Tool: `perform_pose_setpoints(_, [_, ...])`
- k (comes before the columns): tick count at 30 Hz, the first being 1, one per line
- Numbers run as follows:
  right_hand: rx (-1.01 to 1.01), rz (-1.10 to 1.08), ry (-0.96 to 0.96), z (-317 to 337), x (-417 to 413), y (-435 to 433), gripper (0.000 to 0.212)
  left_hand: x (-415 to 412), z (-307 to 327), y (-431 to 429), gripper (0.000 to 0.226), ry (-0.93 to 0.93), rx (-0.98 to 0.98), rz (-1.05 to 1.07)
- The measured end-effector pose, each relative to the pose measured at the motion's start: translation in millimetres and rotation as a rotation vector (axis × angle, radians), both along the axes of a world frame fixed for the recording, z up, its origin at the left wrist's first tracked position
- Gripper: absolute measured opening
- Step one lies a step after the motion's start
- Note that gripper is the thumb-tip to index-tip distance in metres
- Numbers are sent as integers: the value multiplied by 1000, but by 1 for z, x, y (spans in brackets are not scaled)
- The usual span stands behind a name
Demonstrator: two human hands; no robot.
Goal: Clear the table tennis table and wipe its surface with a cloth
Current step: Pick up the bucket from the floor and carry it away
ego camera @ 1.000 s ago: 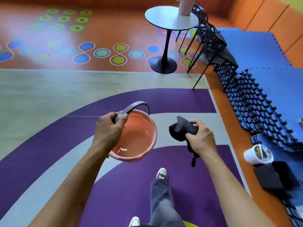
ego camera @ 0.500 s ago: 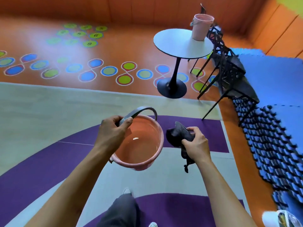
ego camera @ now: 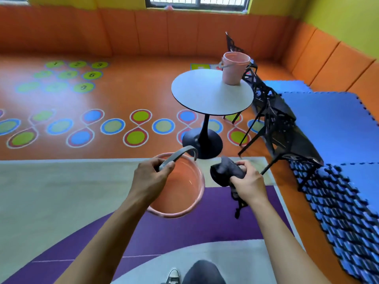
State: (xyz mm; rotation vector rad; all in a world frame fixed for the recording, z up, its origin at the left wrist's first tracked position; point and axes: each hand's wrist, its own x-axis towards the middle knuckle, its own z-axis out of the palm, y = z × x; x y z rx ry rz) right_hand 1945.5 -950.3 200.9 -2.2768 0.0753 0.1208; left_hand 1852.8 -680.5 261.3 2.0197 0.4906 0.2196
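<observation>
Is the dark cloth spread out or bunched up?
Bunched up: the right hand grips the cloth in a wad, one end dangling below.

Round white table (ego camera: pixel 205 95): pink bucket (ego camera: pixel 234 70) upright near far-right rim. Floor (ego camera: pixel 61 191): table's black base (ego camera: pixel 207 144), black chairs (ego camera: pixel 276 111) beside it, blue foam mats (ego camera: pixel 332 124) at right

A single wide-angle view from the person's head, facing forward and tilted down. The left hand (ego camera: pixel 149 177) and right hand (ego camera: pixel 249 185) sit close below it, mid-frame. The floor (ego camera: pixel 61 201) fills most of the view. The round bench (ego camera: pixel 211 95) and the wall (ego camera: pixel 123 29) lie farther ahead.
</observation>
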Motion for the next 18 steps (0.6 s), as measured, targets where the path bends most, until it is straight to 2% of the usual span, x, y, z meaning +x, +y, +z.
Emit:
perform_pose_setpoints(11, [-17,16,-25,-5,274,37,37,274,-1,56,21,-37,45,58])
perform_pose_setpoints(18, [-74,54,56,-3,422,58,38,417,-4,70,19,-17,-5,111])
